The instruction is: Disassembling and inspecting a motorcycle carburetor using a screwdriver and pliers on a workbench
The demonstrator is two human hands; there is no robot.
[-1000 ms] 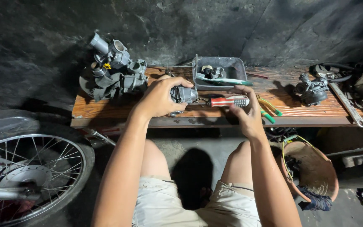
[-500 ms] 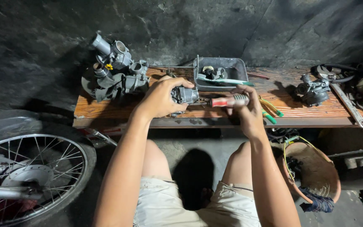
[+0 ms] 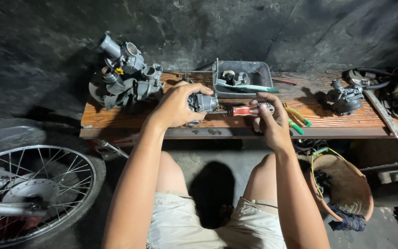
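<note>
My left hand (image 3: 177,106) grips a small grey metal carburetor (image 3: 202,102) just above a low wooden bench (image 3: 116,121). My right hand (image 3: 272,119) holds a screwdriver with a red handle (image 3: 247,110), its shaft pointing left into the carburetor. Both hands are over the middle of the bench, in front of a grey metal tray (image 3: 259,74).
A pile of grey carburetors (image 3: 125,74) lies at the bench's left end. Another carburetor (image 3: 345,97) and a long wrench (image 3: 383,114) lie at the right. Green-handled pliers (image 3: 297,119) rest near my right hand. A spoked motorcycle wheel (image 3: 33,193) stands at lower left, a brown basket (image 3: 344,186) at lower right.
My right hand has drawn back slightly from the bench and turned on the red screwdriver handle. My left hand stays on the carburetor.
</note>
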